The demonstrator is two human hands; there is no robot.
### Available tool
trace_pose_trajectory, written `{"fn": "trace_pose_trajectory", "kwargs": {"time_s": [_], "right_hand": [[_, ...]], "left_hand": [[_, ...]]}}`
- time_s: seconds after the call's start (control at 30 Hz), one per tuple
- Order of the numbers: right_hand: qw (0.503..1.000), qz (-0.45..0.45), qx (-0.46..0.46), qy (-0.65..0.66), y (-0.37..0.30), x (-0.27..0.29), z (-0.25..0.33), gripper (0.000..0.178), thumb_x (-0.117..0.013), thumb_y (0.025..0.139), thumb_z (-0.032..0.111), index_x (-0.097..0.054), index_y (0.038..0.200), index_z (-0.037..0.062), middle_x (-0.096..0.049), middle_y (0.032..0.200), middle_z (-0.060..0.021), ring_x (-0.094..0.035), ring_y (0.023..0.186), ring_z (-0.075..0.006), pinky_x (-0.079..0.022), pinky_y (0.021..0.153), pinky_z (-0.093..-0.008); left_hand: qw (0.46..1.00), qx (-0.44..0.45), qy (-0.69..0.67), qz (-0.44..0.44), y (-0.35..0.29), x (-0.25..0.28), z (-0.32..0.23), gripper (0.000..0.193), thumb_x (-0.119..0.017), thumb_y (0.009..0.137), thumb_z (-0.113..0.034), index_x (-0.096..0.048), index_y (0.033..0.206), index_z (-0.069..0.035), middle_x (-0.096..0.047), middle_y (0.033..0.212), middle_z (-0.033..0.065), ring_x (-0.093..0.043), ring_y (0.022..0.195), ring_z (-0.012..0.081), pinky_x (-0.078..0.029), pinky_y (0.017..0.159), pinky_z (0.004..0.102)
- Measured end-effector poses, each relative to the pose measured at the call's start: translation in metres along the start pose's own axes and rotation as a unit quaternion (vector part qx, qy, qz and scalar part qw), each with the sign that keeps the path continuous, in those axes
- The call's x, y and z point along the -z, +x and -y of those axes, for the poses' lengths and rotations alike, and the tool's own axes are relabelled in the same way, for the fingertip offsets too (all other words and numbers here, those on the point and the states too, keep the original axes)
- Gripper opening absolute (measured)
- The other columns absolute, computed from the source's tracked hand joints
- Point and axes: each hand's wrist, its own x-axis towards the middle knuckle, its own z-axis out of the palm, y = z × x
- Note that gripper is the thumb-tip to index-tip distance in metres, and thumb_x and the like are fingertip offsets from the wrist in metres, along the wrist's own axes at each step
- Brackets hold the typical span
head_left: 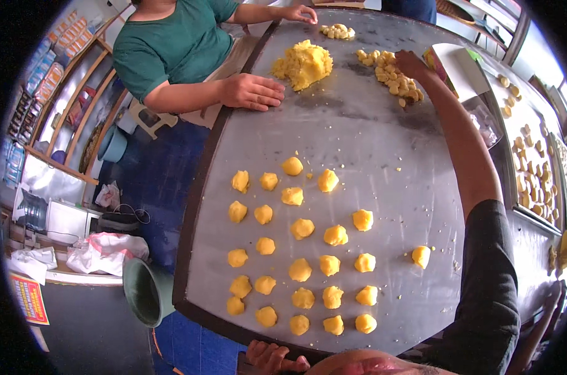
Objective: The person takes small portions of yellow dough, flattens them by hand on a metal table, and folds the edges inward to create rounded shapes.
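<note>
My right arm stretches up the right side of the metal-topped table [358, 137]. My right hand [412, 64] is at a pile of small pale-yellow pieces [392, 78], its fingers drawn together; what they hold is hidden. Low at the near table edge, my left hand [272, 358] shows curled fingers, and I cannot make out what is in them. Between my hands lie several yellow dough balls [300, 270] in rough rows. A single dough lump [421, 256] sits apart at the right. Beyond them is a crumbly dough mound [303, 65].
Across the far left corner, a person in a green shirt [177, 53] rests a hand [252, 92] near the mound; their other hand is by a smaller pile [338, 31]. Trays of pieces [536, 206] and an open box [461, 69] stand at right. A green bin [147, 290] is at left.
</note>
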Motion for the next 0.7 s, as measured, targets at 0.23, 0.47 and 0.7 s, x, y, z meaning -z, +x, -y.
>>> {"fn": "trace_pose_trajectory", "kwargs": {"time_s": [0.23,0.47,0.7], "right_hand": [[0.924,-0.260,-0.163,0.228,-0.022,-0.008,-0.010,0.035,-0.046,0.088,0.022,-0.051,0.108,-0.0054,-0.056,0.103,-0.0253,-0.059,0.092,-0.0345,-0.050,0.078,-0.0446],[0.500,-0.202,-0.216,0.814,-0.054,0.057,0.021,0.018,-0.053,0.087,0.008,-0.050,0.100,-0.0041,-0.055,0.093,-0.0151,-0.061,0.084,-0.0248,-0.056,0.079,-0.0337],[0.398,-0.104,-0.015,0.911,-0.134,0.163,0.032,0.014,-0.049,0.091,0.008,-0.056,0.100,-0.0017,-0.059,0.099,-0.0113,-0.060,0.095,-0.0218,-0.051,0.091,-0.0336]], "left_hand": [[1.000,-0.003,-0.002,-0.013,-0.003,-0.004,-0.004,0.023,-0.058,0.067,-0.028,-0.041,0.068,-0.013,-0.033,0.049,0.0034,-0.030,0.042,0.0212,-0.026,0.044,0.0360],[0.998,0.024,0.018,-0.059,-0.014,0.002,-0.018,0.023,-0.058,0.067,-0.028,-0.041,0.068,-0.013,-0.033,0.049,0.0032,-0.030,0.043,0.0209,-0.026,0.044,0.0359],[0.995,0.068,0.011,-0.073,-0.012,-0.004,-0.021,0.022,-0.058,0.068,-0.030,-0.043,0.063,-0.015,-0.037,0.051,-0.0004,-0.033,0.044,0.0194,-0.027,0.046,0.0324]]}}
